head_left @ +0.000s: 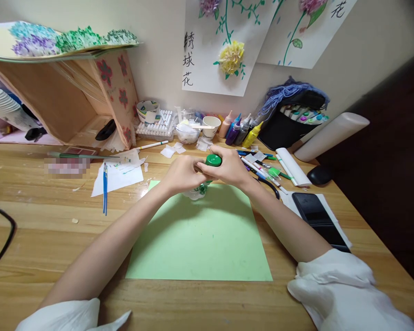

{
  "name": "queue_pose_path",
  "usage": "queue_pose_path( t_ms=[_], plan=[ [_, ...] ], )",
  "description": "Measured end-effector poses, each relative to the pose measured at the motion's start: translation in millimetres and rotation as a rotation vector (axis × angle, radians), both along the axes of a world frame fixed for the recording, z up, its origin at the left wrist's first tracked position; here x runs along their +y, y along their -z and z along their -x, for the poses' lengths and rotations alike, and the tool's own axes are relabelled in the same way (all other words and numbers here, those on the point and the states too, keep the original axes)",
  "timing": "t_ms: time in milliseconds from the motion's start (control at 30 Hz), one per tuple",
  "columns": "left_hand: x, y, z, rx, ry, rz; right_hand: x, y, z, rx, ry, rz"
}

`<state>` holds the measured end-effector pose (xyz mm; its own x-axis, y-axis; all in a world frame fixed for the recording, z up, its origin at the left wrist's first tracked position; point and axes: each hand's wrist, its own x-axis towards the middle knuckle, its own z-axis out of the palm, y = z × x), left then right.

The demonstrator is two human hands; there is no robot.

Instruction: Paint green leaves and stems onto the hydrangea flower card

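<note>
Left arm (120,246) and right arm (286,220) extended forward, forearms bare, converging. Left hand (182,174): back uppermost, fingers curled under, mostly hidden. Right hand (231,166): back uppermost, digits bent leftward in a grasp. Hands meet centrally, digits touching.

Found a glossy green bottle (214,160), round end uppermost and body mostly hidden, held above the far edge of a flat, light-green paper sheet (200,248), with a pale, scallop-edged dish (193,195), marked with green, partly visible at that same edge.
</note>
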<state>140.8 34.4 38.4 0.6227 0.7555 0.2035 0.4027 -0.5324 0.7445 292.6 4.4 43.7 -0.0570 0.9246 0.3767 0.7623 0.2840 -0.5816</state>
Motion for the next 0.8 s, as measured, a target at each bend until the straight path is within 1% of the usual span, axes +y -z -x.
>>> queue_pose_path(
  t_ms=[100, 167, 267, 367, 467, 567, 700, 800],
  plan=[
    [1.2, -1.2, -0.3, -0.047, 0.018, 0.058, 0.0, -2.9, -2.2, 0.011, -0.007, -0.03],
    [2.2, -5.4, 1.0, -0.096, 0.057, 0.089, -1.2, -8.2, -5.5, 0.016, -0.003, -0.065],
    [4.4, -16.5, 5.9, -0.169, 0.104, 0.112, -3.6, -17.9, -11.5, 0.064, 0.049, -0.123],
    [6.3, -27.4, 11.4, -0.216, 0.101, 0.145, -4.3, -21.5, -13.5, 0.145, 0.09, -0.118],
    [5.9, -31.7, 13.7, -0.241, 0.137, 0.206, -3.3, -15.1, -8.7, 0.154, 0.076, -0.068],
    [3.5, -29.9, 12.3, -0.197, 0.166, 0.249, -2.3, -5.2, -1.1, 0.127, 0.032, -0.045],
    [1.1, -27.2, 10.1, -0.109, 0.117, 0.173, -1.8, 3.3, 4.6, 0.106, -0.015, -0.033],
    [-0.2, -28.9, 11.1, -0.043, 0.118, 0.145, -1.5, 7.4, 6.1, 0.107, -0.022, -0.03]
  ],
)
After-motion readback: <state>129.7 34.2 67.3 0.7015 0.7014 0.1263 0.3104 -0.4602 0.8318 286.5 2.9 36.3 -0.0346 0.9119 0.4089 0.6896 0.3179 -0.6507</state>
